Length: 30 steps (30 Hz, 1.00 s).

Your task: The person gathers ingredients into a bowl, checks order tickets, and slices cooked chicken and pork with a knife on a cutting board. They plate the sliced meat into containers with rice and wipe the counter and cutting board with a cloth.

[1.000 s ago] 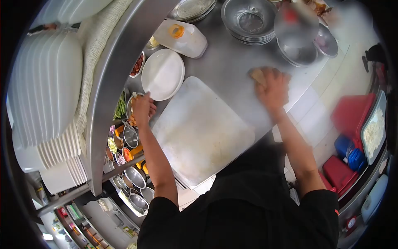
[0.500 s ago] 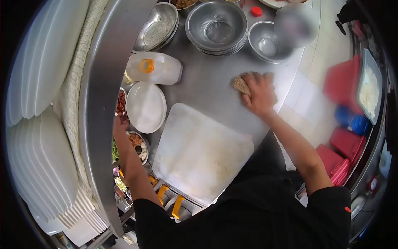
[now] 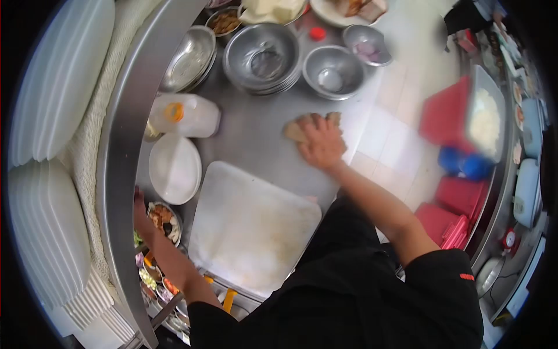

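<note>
My right hand [image 3: 321, 142] presses down on a tan cloth [image 3: 296, 130] on the steel counter [image 3: 250, 131], with fingers bent over it. The cloth shows on both sides of the fingers. Above that hand stands a metal bowl [image 3: 334, 72]. At the left, my left hand [image 3: 139, 202] reaches beside a white oval plate [image 3: 175, 168]. The edge of the steel shelf [image 3: 119, 116] hides most of its fingers, so what it touches cannot be seen. A white cutting board [image 3: 250, 227] lies between my forearms.
Stacked metal bowls [image 3: 261, 58] and a plastic jug with an orange cap [image 3: 189, 116] stand farther back. Food containers [image 3: 164, 223] line the left side. Stacked white plates [image 3: 49, 232] fill the shelf. Red bins [image 3: 444, 116] stand at the right beyond the tiled floor.
The whole view has shifted, so the counter items appear farther left and lower. My right hand stays on the cloth below the metal bowl. My left hand is more hidden behind the shelf edge.
</note>
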Each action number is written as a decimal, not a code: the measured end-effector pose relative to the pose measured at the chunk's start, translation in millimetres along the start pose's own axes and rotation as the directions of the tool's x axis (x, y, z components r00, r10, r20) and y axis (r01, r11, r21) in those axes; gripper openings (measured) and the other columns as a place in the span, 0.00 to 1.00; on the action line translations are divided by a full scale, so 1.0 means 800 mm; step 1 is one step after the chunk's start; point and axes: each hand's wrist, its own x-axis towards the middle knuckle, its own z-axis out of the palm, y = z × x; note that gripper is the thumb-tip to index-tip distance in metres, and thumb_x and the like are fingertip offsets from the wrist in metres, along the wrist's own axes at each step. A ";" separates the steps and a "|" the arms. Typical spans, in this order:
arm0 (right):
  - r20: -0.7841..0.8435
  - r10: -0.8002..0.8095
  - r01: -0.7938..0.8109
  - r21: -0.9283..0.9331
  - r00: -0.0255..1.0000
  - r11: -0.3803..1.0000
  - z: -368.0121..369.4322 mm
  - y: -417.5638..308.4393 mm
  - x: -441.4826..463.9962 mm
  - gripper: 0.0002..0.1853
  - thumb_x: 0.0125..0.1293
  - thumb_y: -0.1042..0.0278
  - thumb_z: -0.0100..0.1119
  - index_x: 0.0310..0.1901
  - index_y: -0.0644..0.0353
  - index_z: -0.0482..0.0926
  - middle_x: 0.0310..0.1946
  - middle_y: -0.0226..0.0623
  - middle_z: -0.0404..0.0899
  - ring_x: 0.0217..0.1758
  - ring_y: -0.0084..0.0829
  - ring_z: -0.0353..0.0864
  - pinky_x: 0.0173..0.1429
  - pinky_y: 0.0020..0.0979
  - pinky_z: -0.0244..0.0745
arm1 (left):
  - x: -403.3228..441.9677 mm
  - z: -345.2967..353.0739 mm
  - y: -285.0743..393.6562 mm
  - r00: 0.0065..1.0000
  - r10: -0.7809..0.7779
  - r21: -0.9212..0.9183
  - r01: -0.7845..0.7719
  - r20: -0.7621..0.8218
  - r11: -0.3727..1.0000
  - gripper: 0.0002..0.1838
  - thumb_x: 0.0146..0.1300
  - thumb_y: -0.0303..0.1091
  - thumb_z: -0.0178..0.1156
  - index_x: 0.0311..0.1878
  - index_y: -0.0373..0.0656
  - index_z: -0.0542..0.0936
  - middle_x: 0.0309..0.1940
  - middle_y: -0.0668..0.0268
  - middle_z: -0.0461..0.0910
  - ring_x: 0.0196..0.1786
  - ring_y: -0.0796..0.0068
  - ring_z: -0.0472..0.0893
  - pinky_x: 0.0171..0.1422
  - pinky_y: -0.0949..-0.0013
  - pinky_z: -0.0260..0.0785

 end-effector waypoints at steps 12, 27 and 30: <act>-0.555 0.486 -0.322 0.371 0.675 0.871 -0.070 0.228 0.055 0.31 0.64 0.56 0.67 0.61 0.68 0.70 0.50 0.48 0.75 0.55 0.42 0.73 0.58 0.39 0.69 | -0.451 0.219 -0.105 0.973 -0.168 0.342 0.215 -0.161 0.915 0.11 0.61 0.30 0.56 0.45 0.38 0.77 0.38 0.58 0.79 0.40 0.62 0.85 0.34 0.65 0.79; 0.053 0.164 -0.173 0.295 0.985 0.940 -0.191 0.367 0.201 0.14 0.65 0.64 0.55 0.31 0.70 0.78 0.21 0.42 0.78 0.25 0.31 0.72 0.32 0.39 0.70 | -0.554 0.349 -0.162 0.709 0.290 0.661 0.323 -0.643 0.678 0.17 0.64 0.36 0.63 0.47 0.32 0.76 0.33 0.59 0.84 0.29 0.71 0.83 0.33 0.68 0.76; 0.219 -0.057 -0.015 0.316 0.974 0.949 -0.238 0.181 0.144 0.12 0.67 0.64 0.54 0.35 0.65 0.81 0.24 0.36 0.80 0.26 0.27 0.74 0.34 0.33 0.72 | -0.567 0.369 -0.123 0.876 -0.027 0.302 0.194 -0.482 0.933 0.18 0.61 0.38 0.66 0.51 0.39 0.80 0.37 0.57 0.85 0.34 0.71 0.83 0.40 0.70 0.75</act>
